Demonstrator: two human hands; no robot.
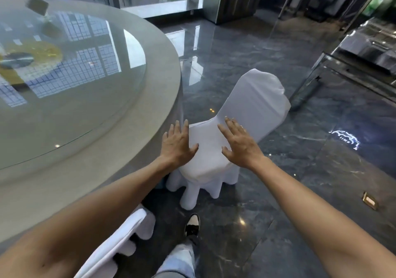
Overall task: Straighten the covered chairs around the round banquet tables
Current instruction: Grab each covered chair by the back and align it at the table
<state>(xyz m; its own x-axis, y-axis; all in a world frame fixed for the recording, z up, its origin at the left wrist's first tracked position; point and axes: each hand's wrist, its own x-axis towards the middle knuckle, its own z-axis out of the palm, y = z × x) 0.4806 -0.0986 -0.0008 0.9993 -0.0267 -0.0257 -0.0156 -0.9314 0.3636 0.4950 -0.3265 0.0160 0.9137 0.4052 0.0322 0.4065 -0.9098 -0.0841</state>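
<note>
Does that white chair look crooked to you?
Yes. The covered chair stands turned sideways along the round table, its backrest leaning away to the right rather than facing the table. Both hands, left and right, reach over its seat.

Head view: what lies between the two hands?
Only the white cover of the chair seat shows between the left hand and right hand; both hands have straight fingers.

Two covered chairs (pixel 235 127) (pixel 120 239), one round table (pixel 162 67), two hands (pixel 177 145) (pixel 240 147).
</note>
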